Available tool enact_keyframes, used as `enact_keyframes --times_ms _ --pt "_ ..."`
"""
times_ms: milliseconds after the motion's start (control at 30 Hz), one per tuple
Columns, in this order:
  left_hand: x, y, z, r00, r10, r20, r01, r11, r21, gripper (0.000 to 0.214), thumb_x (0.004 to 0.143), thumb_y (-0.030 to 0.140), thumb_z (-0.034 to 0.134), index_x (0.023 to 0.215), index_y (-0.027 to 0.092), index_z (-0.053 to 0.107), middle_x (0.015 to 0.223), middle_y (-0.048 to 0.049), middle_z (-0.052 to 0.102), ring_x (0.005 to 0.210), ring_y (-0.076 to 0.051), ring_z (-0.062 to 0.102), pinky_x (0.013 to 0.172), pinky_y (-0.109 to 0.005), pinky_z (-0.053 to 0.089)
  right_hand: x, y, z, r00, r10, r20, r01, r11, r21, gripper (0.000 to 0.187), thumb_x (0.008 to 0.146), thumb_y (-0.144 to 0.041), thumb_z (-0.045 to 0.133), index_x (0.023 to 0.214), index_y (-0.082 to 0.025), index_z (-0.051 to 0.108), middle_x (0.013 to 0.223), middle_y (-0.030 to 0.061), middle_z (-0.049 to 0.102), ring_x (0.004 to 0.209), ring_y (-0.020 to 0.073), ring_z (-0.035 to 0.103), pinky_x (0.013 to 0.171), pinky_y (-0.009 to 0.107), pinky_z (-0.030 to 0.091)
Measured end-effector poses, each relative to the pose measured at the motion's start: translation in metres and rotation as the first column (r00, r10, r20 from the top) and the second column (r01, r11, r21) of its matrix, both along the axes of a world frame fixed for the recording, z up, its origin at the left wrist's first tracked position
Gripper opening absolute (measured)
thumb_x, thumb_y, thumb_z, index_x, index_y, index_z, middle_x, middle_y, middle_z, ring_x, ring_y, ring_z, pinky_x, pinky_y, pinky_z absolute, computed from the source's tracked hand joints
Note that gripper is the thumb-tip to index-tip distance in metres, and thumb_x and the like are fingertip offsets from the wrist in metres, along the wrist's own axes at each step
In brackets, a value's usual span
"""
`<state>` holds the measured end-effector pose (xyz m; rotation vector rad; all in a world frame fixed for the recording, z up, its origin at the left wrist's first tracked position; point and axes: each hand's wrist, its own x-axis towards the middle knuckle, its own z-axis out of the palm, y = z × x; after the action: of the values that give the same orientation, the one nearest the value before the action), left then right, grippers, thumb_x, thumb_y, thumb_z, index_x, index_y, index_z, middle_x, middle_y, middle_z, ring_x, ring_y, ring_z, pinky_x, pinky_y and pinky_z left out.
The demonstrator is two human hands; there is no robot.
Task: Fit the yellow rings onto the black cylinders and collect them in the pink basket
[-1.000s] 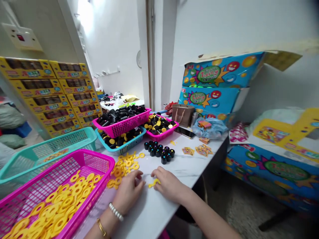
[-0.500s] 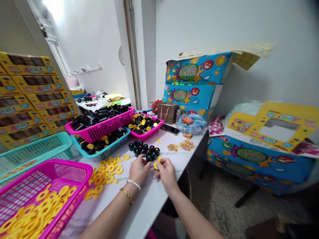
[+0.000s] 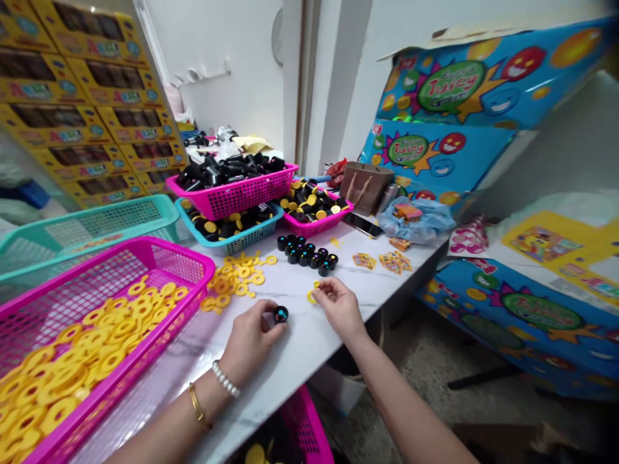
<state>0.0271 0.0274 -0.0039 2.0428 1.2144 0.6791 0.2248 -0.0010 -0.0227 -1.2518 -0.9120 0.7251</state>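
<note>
Left hand (image 3: 254, 335) grips a black cap (image 3: 280, 314), blue dot showing, over the white table (image 3: 285, 367); right hand (image 3: 339, 308) pinches a yellow ring (image 3: 310, 296), near the clustered lids (image 3: 314, 258).

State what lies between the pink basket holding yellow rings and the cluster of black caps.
In the head view, loose yellow rings lie on the table between the pink basket and the black caps.

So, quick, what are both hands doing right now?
Left hand: closed, holding a small black piece with a blue centre.
Right hand: closed, pinching a yellow piece.
</note>
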Motion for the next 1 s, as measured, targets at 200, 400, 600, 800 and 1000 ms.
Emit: enact_keyframes --times_ms 200,400,600,800,1000 --pt "-0.004 0.005 -0.006 0.992 -0.093 0.082 0.087 0.994 0.067 0.022 0.073 0.025 0.068 0.095 0.022 0.070 0.082 -0.0019 0.059 0.072 -0.015 0.054 0.066 -0.025 0.040 -0.029 -0.011 0.029 0.921 0.347 -0.175 -0.380 0.899 -0.217 0.028 0.065 -0.034 0.079 0.079 -0.017 0.062 0.064 -0.0018 0.061 0.045 0.0068 0.049 0.038 0.015 0.031" --pt "-0.004 0.008 -0.009 0.988 -0.137 0.076 0.134 0.990 0.047 0.014 0.073 0.024 0.071 0.087 0.022 0.071 0.070 0.0009 0.056 0.067 -0.013 0.051 0.061 -0.024 0.035 -0.047 -0.001 0.022 0.914 0.337 -0.225 -0.393 0.875 -0.283 0.033 0.062 -0.033 0.081 0.072 -0.016 0.055 0.054 -0.0055 0.057 0.035 0.0029 0.041 0.030 0.012 0.024" --pt "-0.004 0.007 -0.008 0.976 -0.184 0.112 0.183 0.983 0.023 0.010 0.077 0.032 0.068 0.083 0.024 0.071 0.070 0.0012 0.061 0.068 -0.014 0.053 0.062 -0.024 0.034 -0.048 0.005 0.018 0.913 0.331 -0.237 -0.397 0.855 -0.335 0.034 0.065 -0.037 0.078 0.072 -0.018 0.051 0.045 -0.0047 0.056 0.030 0.0056 0.041 0.028 0.012 0.024" --pt "-0.006 0.006 0.000 0.973 -0.185 0.138 0.197 0.977 -0.085 0.013 0.077 0.031 0.065 0.083 0.021 0.071 0.068 0.0012 0.064 0.064 -0.014 0.055 0.059 -0.022 0.036 -0.051 0.005 0.020 0.921 0.319 -0.223 -0.380 0.858 -0.345 0.037 0.062 -0.036 0.079 0.070 -0.019 0.047 0.046 -0.0047 0.057 0.030 0.0066 0.044 0.027 0.012 0.026" --pt "-0.008 0.011 0.014 0.956 -0.083 0.282 0.231 0.808 -0.543 0.031 0.085 0.042 0.053 0.085 0.013 0.065 0.063 -0.0023 0.064 0.041 -0.010 0.052 0.041 -0.021 0.036 -0.051 0.004 0.016 0.932 0.313 -0.184 -0.359 0.870 -0.339 0.035 0.064 -0.036 0.077 0.071 -0.020 0.047 0.046 -0.0063 0.055 0.032 0.0080 0.047 0.029 0.014 0.034"
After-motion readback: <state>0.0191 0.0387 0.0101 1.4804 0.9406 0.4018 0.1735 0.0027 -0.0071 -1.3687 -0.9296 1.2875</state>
